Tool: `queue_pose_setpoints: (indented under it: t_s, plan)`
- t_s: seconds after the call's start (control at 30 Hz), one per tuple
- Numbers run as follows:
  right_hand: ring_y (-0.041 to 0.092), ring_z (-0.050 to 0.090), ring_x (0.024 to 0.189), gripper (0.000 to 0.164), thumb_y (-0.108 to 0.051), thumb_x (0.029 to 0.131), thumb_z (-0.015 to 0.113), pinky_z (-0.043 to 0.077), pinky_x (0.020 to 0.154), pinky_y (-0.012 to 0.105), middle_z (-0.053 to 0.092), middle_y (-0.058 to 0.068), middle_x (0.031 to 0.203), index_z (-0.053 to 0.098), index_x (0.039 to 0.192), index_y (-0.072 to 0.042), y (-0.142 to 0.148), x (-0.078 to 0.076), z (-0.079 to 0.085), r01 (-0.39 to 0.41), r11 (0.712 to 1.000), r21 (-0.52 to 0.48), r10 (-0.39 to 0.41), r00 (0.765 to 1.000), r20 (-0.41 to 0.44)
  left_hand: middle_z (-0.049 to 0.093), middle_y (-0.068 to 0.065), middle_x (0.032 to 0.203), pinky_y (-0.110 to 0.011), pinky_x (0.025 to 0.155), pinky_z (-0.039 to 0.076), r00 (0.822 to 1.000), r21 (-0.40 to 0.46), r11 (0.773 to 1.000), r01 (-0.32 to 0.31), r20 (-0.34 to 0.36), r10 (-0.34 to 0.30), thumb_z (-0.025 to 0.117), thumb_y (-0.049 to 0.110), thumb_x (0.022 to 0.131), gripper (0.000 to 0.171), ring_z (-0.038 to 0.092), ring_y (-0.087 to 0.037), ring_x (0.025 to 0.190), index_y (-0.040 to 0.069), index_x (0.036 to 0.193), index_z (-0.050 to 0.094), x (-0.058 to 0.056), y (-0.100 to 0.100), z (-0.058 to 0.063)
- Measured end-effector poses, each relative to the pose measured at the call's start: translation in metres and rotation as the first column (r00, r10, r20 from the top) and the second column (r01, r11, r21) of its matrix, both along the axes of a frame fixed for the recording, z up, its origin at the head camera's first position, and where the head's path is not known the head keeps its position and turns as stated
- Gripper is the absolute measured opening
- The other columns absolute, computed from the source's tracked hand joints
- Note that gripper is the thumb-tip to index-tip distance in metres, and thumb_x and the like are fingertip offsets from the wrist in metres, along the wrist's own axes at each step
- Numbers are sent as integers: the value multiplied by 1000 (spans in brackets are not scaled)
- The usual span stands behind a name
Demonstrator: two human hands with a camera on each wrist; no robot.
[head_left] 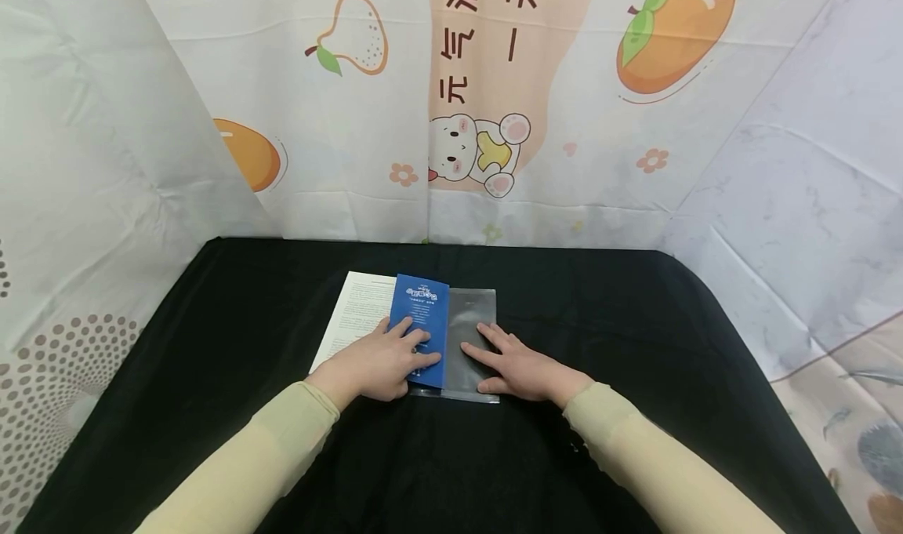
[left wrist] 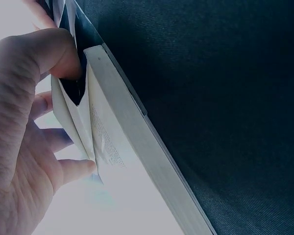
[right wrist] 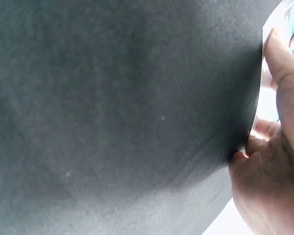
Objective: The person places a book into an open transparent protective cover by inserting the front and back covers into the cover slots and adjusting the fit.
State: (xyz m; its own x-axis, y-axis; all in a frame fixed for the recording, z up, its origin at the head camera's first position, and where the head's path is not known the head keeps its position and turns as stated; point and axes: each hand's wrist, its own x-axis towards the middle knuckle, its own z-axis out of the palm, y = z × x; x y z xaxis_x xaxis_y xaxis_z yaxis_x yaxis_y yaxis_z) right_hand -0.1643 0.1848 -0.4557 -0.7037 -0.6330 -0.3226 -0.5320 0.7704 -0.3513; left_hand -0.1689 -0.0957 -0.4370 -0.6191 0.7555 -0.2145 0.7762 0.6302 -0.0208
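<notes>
Left hand (head_left: 374, 365): spread on blue flap (head_left: 423, 314), my thumb near its edge
Right hand (head_left: 525, 369): spread on clear sleeve (head_left: 471, 308)
Book (head_left: 356, 306): open, page left of flap
Crease risk: flap may buckle if my 2 hands press unevenly

An open book (head_left: 354, 306), a blue panel (head_left: 432, 314) and a clear plastic sheet (head_left: 462, 369), side by side.
The book lies flat, partly beneath your left hand (head_left: 372, 368), its cream page of dark print facing up and reaching beyond your fingers; the left wrist view shows its thick block of page edges, with sheets folded into a narrow V at your thumb. The blue panel, narrow and upright with white lettering near its far end, sits under your left fingers and thumb, slightly slanted. The plastic sheet, see-through and glossy, extends from the panel to beneath the spread fingers of your right hand (head_left: 525, 368), its near edge just beside that thumb.
</notes>
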Motion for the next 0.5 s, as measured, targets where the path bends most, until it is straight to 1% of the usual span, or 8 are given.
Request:
queue_pose_setpoints:
  t_s: [0.17, 0.5]
  plan:
    - [31, -2, 144, 66, -49, 97, 50, 22, 111, 59, -3, 9, 161, 18, 153, -33, 1, -1, -1, 4, 1000, -4, -4, 1000, 8, 39, -9, 148, -68, 103, 30, 1000, -5, 1000, 1, 7, -1, 64, 28, 89, 57, 26, -44, 137, 33, 143, 45, 1, 0, 2]
    - [32, -2, 144, 66, -50, 97, 49, 23, 111, 59, -4, 9, 161, 17, 153, -34, 1, -1, -1, 1, 1000, 3, -1, 1000, 2, 40, -9, 147, -68, 101, 32, 1000, 0, 1000, 30, 4, -30, 65, 25, 87, 59, 28, -43, 136, 33, 142, 47, 1, -3, 4]
